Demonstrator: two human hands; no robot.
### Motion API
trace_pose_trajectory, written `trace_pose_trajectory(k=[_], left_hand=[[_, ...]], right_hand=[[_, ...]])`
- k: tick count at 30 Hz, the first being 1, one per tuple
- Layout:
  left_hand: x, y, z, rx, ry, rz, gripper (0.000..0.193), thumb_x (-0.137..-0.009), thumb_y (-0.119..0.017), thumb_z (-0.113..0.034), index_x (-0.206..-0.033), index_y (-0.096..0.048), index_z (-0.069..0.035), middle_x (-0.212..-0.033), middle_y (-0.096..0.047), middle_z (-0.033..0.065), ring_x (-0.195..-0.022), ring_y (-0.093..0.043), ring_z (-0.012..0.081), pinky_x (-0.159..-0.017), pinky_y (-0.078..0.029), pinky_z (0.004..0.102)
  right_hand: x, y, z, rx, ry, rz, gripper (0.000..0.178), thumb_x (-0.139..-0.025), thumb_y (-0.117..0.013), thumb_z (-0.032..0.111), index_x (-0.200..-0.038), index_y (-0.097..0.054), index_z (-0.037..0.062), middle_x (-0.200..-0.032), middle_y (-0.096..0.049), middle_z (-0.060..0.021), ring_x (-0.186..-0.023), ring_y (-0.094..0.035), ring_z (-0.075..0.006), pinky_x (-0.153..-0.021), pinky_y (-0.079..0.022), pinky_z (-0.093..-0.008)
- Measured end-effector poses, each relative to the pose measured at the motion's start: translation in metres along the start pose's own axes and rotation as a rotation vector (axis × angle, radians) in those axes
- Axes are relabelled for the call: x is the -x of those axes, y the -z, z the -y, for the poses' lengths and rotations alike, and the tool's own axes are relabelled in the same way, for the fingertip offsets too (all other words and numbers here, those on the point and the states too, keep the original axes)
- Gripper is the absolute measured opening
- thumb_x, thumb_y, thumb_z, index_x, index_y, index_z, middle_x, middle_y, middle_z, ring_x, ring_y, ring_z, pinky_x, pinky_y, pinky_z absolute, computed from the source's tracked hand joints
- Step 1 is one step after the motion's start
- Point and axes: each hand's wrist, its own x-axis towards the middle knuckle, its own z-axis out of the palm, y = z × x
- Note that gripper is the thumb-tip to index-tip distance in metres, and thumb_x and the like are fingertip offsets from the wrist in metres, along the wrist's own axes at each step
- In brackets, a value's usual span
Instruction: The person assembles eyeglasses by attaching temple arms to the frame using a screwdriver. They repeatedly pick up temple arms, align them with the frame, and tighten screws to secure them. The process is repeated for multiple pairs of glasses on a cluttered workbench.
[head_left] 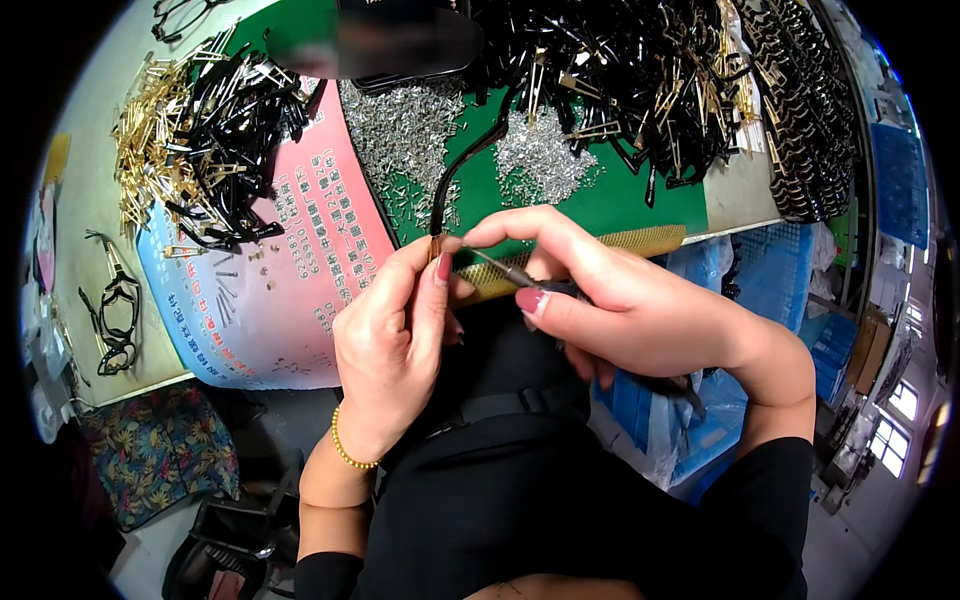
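Note:
My left hand (390, 325) pinches a black eyeglass temple (440, 195) between thumb and fingers. Its curved tip points up and away over the green mat. From the right, my right hand (625, 295) grips a screwdriver (515, 274) with a thin metal shaft, thumb on its dark front end. The shaft reaches toward the temple's lower end at my left fingertips; whether it touches there I cannot tell. Small silver metal parts (545, 155) lie in heaps just beyond my hands, on the green mat (640, 205).
A large pile of black temples (620, 75) fills the back right. Gold and black pieces (215, 140) are heaped at the left, beside a printed pink and blue sheet (290, 290). Eyeglass frames (120, 310) lie far left. A yellowish strip (640, 243) lines the bench's front edge; blue crates (765, 270) stand right.

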Motion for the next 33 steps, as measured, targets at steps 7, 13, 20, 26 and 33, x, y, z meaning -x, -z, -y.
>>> trace_pose_trajectory(k=[7,13,20,26,33], left_hand=[[0.0,-0.003,0.006,-0.11,-0.088,-0.03,0.019,-0.1,-0.063,-0.004,-0.118,-0.068,0.0,-0.077,-0.073,0.0073,-0.056,-0.066,0.0134,-0.053,-0.052,0.0272],[-0.001,-0.008,0.017,-0.299,-0.273,-0.09,0.022,-0.094,-0.068,-0.001,-0.116,-0.068,0.002,-0.078,-0.072,0.0108,-0.062,-0.069,0.0229,-0.058,-0.053,0.0326],[-0.004,-0.011,0.019,-0.609,-0.555,-0.18,0.029,-0.089,-0.073,0.0,-0.117,-0.067,0.003,-0.086,-0.073,0.0119,-0.066,-0.068,0.022,-0.061,-0.053,0.032],[-0.005,-0.011,0.022,-0.6,-0.556,-0.181,0.029,-0.088,-0.074,-0.001,-0.116,-0.068,0.004,-0.085,-0.073,0.0116,-0.066,-0.068,0.0221,-0.061,-0.053,0.0324],[-0.008,-0.011,0.023,-0.603,-0.622,-0.193,0.029,-0.088,-0.073,0.0,-0.116,-0.067,0.005,-0.078,-0.069,0.0097,-0.062,-0.066,0.0213,-0.057,-0.051,0.0322]], right_hand=[[-0.005,-0.006,0.01,-0.215,-0.036,-0.046,0.05,-0.103,-0.045,0.014,-0.152,-0.033,0.0123,-0.092,-0.056,-0.003,-0.059,-0.065,-0.0103,-0.047,-0.052,-0.0234],[-0.005,-0.003,0.012,-0.113,-0.034,-0.056,0.049,-0.103,-0.045,0.012,-0.151,-0.035,0.0127,-0.092,-0.057,-0.0032,-0.056,-0.062,-0.0102,-0.046,-0.049,-0.0234],[0.001,0.0,0.003,-0.294,-0.025,0.009,0.046,-0.106,-0.047,0.019,-0.148,-0.033,0.0116,-0.088,-0.052,-0.0012,-0.057,-0.061,-0.0086,-0.047,-0.049,-0.0237],[-0.003,-0.001,-0.004,-0.137,0.05,-0.031,0.045,-0.107,-0.046,0.02,-0.148,-0.033,0.0118,-0.089,-0.053,-0.0014,-0.055,-0.059,-0.0077,-0.048,-0.049,-0.0236],[-0.003,0.003,-0.002,-0.298,-0.005,0.021,0.047,-0.106,-0.049,0.018,-0.146,-0.029,0.0078,-0.101,-0.056,-0.0069,-0.055,-0.059,-0.0104,-0.044,-0.047,-0.0256]])
